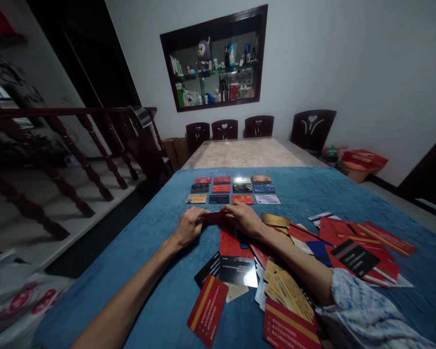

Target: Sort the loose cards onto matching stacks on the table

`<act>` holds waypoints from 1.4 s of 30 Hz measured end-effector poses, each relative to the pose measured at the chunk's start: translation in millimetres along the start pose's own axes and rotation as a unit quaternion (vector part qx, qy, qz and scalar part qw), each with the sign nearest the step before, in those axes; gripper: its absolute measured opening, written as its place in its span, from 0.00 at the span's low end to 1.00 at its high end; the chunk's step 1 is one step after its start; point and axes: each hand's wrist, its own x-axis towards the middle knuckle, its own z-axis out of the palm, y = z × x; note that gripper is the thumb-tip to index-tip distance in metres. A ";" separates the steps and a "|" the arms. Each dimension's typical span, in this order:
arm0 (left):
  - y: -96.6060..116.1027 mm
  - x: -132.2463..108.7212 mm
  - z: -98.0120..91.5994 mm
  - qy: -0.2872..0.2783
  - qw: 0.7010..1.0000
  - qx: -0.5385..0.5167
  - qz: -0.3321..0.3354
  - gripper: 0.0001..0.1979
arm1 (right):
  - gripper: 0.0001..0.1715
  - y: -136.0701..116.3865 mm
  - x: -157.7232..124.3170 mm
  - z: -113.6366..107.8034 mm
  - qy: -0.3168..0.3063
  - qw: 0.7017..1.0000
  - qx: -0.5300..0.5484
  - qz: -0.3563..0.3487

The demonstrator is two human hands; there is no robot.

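Over blue cloth (298, 194), left hand (189, 226) and right hand (244, 219) pinch a dark-red card (214, 218) at opposite ends; wall niche (263, 53) holds plush toy (204, 52), red jar (234, 91).

The right forearm (294, 258) hides part of the card pile (288, 293) (most print too small to read).

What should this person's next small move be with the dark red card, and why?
Probably lay the dark red card flat on the blue cloth, squared with the nearest row of cards: the left hand and right hand hold it just short of that row, which runs neatly.
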 end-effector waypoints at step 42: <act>13.4 3.9 1.6 -0.073 0.991 0.106 -0.031 0.26 | 0.31 -14.8 0.2 -12.8 -0.085 0.991 -0.107 0.017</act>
